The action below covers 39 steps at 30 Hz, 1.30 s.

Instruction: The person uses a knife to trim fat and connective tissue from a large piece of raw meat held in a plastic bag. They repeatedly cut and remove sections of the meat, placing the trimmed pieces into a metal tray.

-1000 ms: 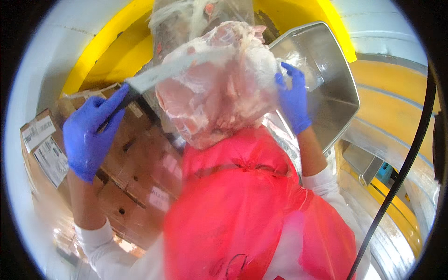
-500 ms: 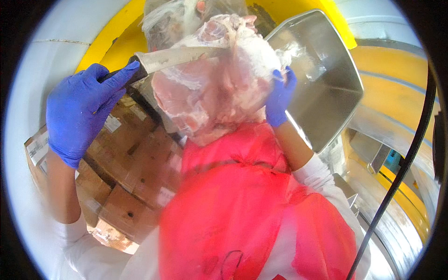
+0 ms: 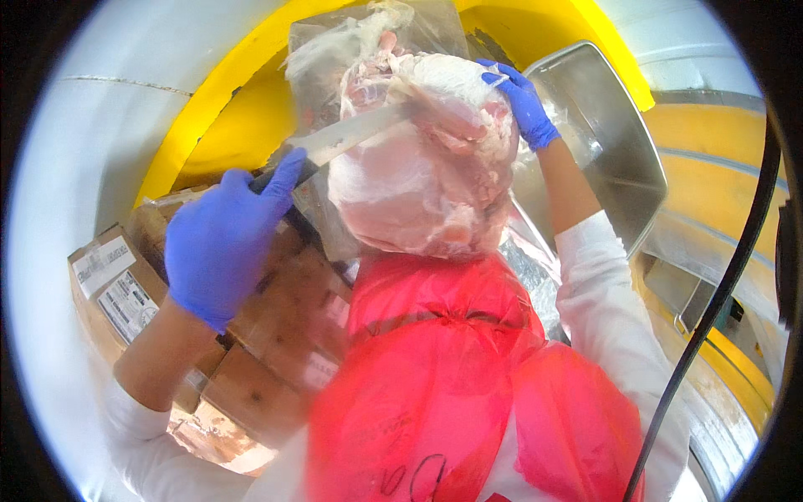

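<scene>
Meat (image 3: pixel 422 197) lies between left hand (image 3: pixel 219 248) and right hand (image 3: pixel 525 107)

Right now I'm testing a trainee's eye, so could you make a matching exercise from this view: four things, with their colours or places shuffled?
1. long-bladed knife
2. plastic apron
3. metal tub
4. cardboard boxes

A. brown, left of the apron
B. silvery, right of the raw meat
C. gripped by the gloved left hand
D. red, lower centre

Pairs: 1-C, 2-D, 3-B, 4-A
</scene>
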### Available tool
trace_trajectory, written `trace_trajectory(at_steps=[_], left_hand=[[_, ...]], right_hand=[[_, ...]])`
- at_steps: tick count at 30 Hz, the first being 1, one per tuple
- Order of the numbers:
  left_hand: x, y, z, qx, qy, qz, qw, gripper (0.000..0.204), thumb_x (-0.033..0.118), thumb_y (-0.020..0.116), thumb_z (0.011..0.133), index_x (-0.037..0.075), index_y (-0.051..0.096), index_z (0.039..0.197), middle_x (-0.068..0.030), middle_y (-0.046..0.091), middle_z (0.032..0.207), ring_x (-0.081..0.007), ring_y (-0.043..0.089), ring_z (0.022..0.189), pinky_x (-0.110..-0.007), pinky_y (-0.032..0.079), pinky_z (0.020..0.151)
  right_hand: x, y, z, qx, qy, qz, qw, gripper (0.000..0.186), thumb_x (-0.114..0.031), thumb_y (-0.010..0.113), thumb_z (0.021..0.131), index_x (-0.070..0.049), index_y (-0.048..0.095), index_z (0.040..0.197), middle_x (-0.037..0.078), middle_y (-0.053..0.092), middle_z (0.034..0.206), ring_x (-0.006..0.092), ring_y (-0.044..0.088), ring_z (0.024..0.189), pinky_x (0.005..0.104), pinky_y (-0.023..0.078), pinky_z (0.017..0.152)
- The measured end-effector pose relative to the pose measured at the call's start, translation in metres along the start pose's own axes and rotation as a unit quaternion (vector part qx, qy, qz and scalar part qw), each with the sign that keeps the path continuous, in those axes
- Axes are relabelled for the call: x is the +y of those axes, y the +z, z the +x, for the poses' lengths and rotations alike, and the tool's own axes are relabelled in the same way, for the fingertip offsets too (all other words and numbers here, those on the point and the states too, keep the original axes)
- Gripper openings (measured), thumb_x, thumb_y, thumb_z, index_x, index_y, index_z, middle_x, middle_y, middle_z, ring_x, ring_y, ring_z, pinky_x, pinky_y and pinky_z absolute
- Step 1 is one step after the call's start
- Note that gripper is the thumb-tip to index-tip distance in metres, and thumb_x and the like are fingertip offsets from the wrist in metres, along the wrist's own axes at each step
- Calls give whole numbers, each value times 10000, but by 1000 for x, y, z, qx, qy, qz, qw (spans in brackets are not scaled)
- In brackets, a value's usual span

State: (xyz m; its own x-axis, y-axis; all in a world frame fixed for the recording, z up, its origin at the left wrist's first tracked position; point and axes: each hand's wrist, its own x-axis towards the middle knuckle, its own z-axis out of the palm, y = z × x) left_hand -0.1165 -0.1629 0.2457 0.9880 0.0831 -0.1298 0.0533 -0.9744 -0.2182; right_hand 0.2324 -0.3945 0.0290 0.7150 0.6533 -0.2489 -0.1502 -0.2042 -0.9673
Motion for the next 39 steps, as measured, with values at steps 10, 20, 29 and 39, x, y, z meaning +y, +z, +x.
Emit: trace_trajectory(at_steps=[10,20,29,39], left_hand=[[77,111,-21,-16,-247,-185,951,558,326,655,942,351,485,1473,-80,580,850,-286,632,698,-409,508,568],[6,-70,101,43,44,22,998,313,356,652,928,189,731,1180,-147,711,876,-334,689,790,-429,535,698],[0,-127,178,-135,151,96,975,330,316,668,922,146,719,1201,-154,720,971,-307,707,841,-397,542,762],[-27,-85,167,-73,88,-71,991,353,271,685,916,99,705,1224,-163,730,1076,-277,726,898,-362,549,833]], right_hand=[[6,-7,48,-78,-25,12,997,344,-197,655,911,-51,709,1218,40,690,1209,135,609,1086,294,469,1002],[2,-22,58,-120,-10,-11,993,396,-224,643,918,-8,676,1248,69,679,1207,166,599,1099,307,453,1020],[20,-15,71,-108,-51,-17,993,442,-296,632,956,-8,643,1292,102,654,1262,187,598,1145,324,472,1016],[-30,22,-67,50,-278,-482,829,570,-436,727,863,-141,627,1340,129,553,1395,353,500,1303,446,356,1113]])
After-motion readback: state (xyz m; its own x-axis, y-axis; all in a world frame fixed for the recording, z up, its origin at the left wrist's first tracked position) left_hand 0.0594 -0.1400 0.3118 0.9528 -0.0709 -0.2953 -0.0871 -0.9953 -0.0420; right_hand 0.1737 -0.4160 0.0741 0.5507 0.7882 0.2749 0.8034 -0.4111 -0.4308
